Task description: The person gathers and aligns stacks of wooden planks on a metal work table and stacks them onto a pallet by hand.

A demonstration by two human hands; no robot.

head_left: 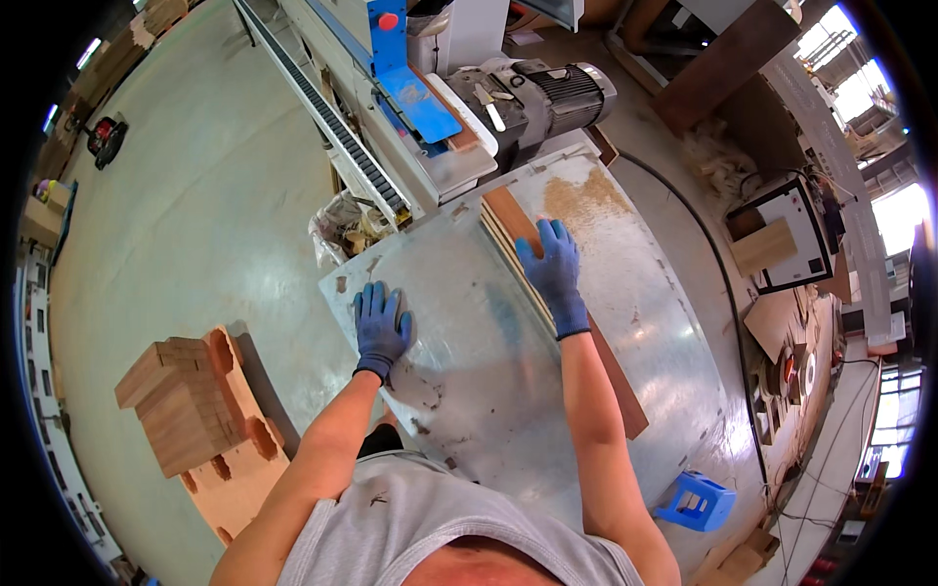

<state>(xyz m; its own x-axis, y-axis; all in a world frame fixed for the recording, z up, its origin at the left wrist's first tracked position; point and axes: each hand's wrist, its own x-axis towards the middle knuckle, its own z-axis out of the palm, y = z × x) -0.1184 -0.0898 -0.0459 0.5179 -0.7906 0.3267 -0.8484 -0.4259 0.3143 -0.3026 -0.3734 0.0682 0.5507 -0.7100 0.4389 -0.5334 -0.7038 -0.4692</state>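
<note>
My left hand (382, 330), in a blue knit glove, lies flat on the bare metal table (454, 371) near its left edge, fingers spread. Under my right hand (554, 275), gloved the same way, is a stack of long, narrow reddish-brown wooden boards (618, 386). That hand rests on top with its fingers stretched toward the far end. Several layered edges show along the stack's left side; my hand and forearm cover its middle.
A machine with a blue guard (415, 93) and motor (562, 98) adjoins the table's far edge. Sawdust (586, 195) lies at the far right corner. Wooden blocks (191, 405) sit on a board at the left. A blue plastic stool (697, 502) and black cable (718, 249) are at the right.
</note>
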